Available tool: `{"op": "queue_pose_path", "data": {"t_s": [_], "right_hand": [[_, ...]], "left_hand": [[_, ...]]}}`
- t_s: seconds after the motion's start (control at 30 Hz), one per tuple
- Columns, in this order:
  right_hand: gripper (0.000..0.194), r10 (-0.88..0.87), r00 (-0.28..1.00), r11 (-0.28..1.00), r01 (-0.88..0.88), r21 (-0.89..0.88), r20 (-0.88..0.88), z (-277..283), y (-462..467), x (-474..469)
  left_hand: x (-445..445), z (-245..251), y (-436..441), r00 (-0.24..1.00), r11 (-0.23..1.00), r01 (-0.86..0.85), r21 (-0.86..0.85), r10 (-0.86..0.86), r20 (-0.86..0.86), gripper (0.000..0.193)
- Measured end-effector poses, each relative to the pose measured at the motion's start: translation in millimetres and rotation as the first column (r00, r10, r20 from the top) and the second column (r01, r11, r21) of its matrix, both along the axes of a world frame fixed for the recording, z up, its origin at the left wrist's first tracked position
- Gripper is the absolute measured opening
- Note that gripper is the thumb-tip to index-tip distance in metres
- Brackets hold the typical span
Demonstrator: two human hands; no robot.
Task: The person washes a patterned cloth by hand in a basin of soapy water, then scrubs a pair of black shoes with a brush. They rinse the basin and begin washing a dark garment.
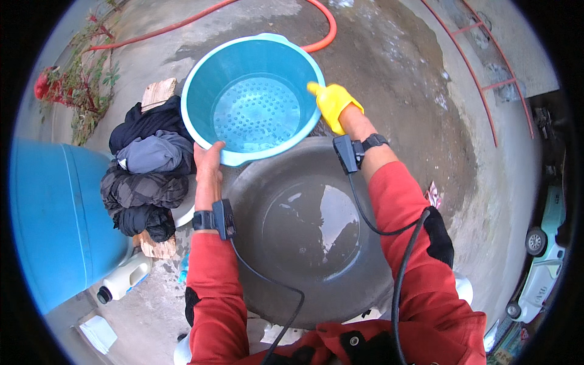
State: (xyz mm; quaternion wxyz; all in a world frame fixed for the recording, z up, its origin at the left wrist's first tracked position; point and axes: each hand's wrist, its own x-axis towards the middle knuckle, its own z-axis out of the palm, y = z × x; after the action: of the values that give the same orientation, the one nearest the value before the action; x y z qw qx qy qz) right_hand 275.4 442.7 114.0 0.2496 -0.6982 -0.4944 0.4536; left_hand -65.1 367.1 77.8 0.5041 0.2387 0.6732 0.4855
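Note:
My left hand [210, 159] grips the near-left rim of a light blue plastic basin [258, 109], its thumb over the edge. My right hand [335, 105], in a yellow rubber glove, is at the basin's right rim; its fingers are partly hidden, so its hold cannot be told. Clear water seems to cover the basin's dotted bottom. Directly below, nearer my body, stands a large dark grey tub [301, 296] with some water inside. Left of the basin lies a pile of dark clothes [141, 187] on wooden boards [157, 93].
A large blue barrel [59, 210] stands at the left, with a white jug [125, 276] beside it. An orange-red hose [173, 25] curves behind the basin. A red metal frame [474, 68] lies upper right; a pickup truck [540, 269] is at the far right.

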Motion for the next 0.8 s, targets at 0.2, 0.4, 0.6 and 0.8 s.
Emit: {"op": "queue_pose_path", "data": {"t_s": [0.2, 0.4, 0.6, 0.8], "right_hand": [[0.027, 0.027, 1.0, 0.999, -0.027, -0.04, -0.008, -21, -9, -10], [0.044, -0.211, 0.813, 0.959, 0.279, 0.045, -0.543, -9, -44, -28], [0.05, -0.309, 0.678, 0.874, 0.479, 0.082, -0.667, 5, -68, -29], [0.051, -0.318, 0.68, 0.869, 0.488, 0.084, -0.661, 13, -84, -21]], "left_hand": [[9, 8, -6, 0.995, 0.987, -0.068, 0.148, 0.079, -0.068, 0.056], [9, 20, -22, 0.993, 0.923, -0.035, 0.382, 0.077, -0.094, 0.059], [17, 33, -42, 0.991, 0.884, -0.049, 0.466, 0.102, -0.09, 0.065], [28, 38, -51, 0.989, 0.867, -0.032, 0.497, 0.1, -0.111, 0.069]]}}
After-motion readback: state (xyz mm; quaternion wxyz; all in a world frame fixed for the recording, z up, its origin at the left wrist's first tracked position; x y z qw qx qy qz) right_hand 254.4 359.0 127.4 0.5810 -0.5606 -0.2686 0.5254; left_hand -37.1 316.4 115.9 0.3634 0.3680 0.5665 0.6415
